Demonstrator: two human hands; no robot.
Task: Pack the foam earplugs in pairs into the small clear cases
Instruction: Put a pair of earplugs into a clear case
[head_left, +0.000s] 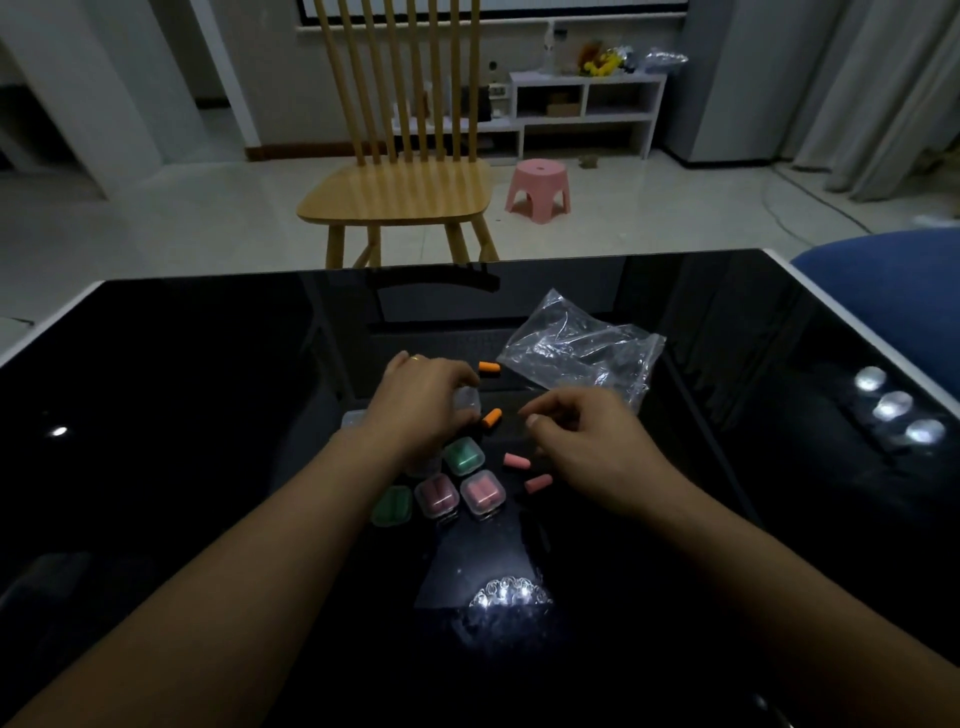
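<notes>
The left hand (423, 402) has its grip curled round a small clear case (467, 399), glossy hard plastic with rounded corners. Just right of that grip lies a tapered orange foam earplug (491, 417), another (489, 367) just beyond it. The right hand (582, 441) is loosely curled, grasping nothing visible; two matte pink earplugs (515, 460) lie beside it. Nearer the body sit filled cases, green (464, 455) and pink (483, 492). A crinkled clear bag (582, 348) lies farther back on the glossy black worktop (182, 389).

No legible text, label, brand or number anywhere.
</notes>
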